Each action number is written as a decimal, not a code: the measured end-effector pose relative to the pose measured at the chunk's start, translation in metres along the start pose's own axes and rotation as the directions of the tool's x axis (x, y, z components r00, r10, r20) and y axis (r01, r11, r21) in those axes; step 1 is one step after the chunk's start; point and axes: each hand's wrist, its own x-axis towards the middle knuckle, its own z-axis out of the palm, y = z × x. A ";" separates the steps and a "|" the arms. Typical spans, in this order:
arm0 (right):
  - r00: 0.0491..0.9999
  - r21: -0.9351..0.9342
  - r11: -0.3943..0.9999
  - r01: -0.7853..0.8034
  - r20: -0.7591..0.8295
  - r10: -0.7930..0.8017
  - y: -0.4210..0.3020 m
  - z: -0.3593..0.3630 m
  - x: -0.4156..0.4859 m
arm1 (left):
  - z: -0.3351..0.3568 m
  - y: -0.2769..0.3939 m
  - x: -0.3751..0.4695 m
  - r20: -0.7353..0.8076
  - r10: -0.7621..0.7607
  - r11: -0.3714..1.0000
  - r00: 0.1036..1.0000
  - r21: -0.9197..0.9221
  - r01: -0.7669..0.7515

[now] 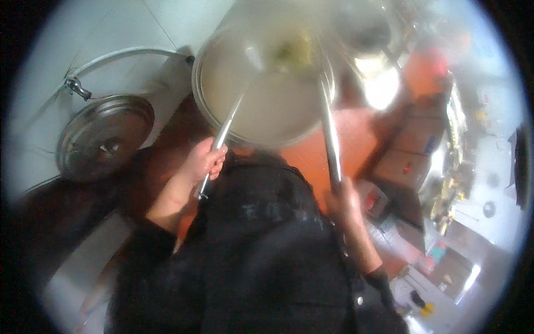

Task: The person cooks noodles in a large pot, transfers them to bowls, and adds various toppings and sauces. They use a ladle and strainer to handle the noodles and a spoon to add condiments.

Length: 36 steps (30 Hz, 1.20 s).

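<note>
A large round metal pot (198,98) of cloudy, pale liquid stands before me, its upper part blurred by haze. My left hand (210,158) is closed around a metal handle (228,121) that slants up over the near rim and into the pot. On the right, my right hand (348,200), somewhat blurred, grips the lower end of a second, thicker metal handle (331,137), whose top reaches the pot's right side. Something yellow-green (294,52) shows in the pot's far part; haze hides what it is. The far ends of both handles are also unclear.
At left, a round metal lid (106,137) leans by the pale wall, below a pipe (129,49) with a metal tap (78,87). Cardboard boxes (402,167) stand at right on the orange-red floor (304,160). Another metal vessel (363,31) is blurred at upper right.
</note>
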 end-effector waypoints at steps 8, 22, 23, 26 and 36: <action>0.978 -0.120 0.988 0.095 -0.176 -0.115 0.029 0.006 0.027 | -0.021 -0.005 -0.017 0.009 -0.013 0.999 1.000 0.034 0.013; 0.710 -0.796 0.295 0.529 0.226 -0.667 -0.085 -0.025 0.300 | -0.015 -0.051 -0.192 -0.488 -0.116 0.957 0.865 0.177 0.228; 0.709 -0.799 0.247 0.549 0.288 -0.644 -0.086 -0.039 0.310 | 0.007 -0.066 -0.189 -0.485 -0.113 0.973 0.867 0.124 0.196; 0.712 -0.786 0.186 0.590 0.398 -0.578 -0.106 -0.066 0.308 | 0.018 -0.081 -0.197 -0.493 -0.069 0.982 0.867 0.119 0.146; 0.699 -0.606 0.367 0.706 0.681 -0.221 -0.037 -0.120 0.289 | 0.081 -0.108 -0.165 -0.506 0.135 0.964 0.852 0.267 0.006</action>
